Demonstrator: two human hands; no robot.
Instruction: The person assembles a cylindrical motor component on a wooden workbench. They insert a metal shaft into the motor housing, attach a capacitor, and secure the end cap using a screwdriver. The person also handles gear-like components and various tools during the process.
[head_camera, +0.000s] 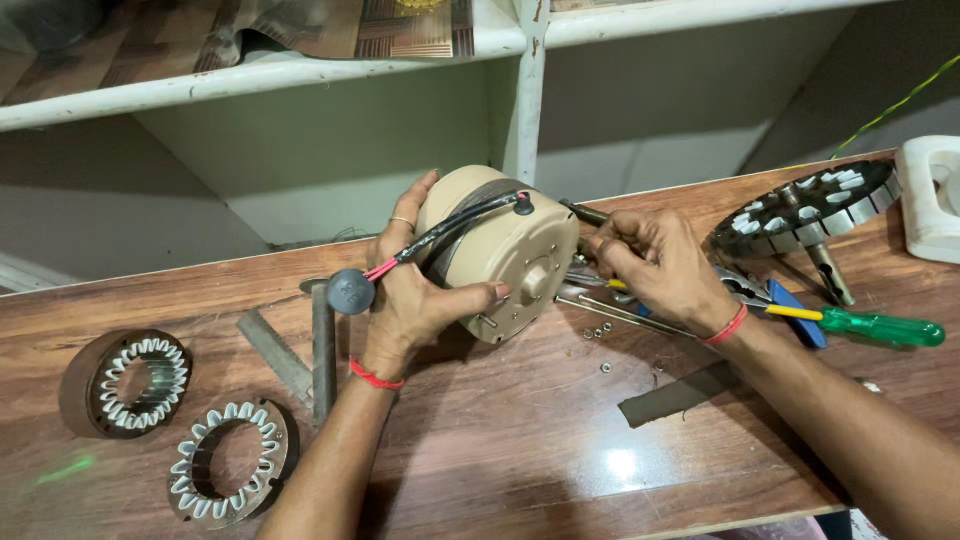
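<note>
Meanwhile, at a wooden workbench (520, 470), a person's left hand (405, 300) clasps a beige fan motor housing (500, 255) stood on its edge, thumb pressed across the front face near the central hub, fingers curled over the top rim beside a black sleeved cable (450, 230) that ends in a round black capacitor (351, 291) just off the knuckles. The right hand (655, 265) has its fingers pinched closed on a slim metal tool (585, 213) whose tip meets the housing's far edge; exactly what the tip engages is hidden. Judging by the loose nuts (600, 332) lying just below those fingers, the step in hand looks like working the casing's fasteners, and the next move would call for a steady hold from the left hand while the right turns or levers at the seam. Beyond the right wrist lie pliers (745, 290) and a green-handled screwdriver (870, 325); past them, a slotted rotor disc (805, 208). Two wound stators (130, 382) rest left of the left forearm.
</note>
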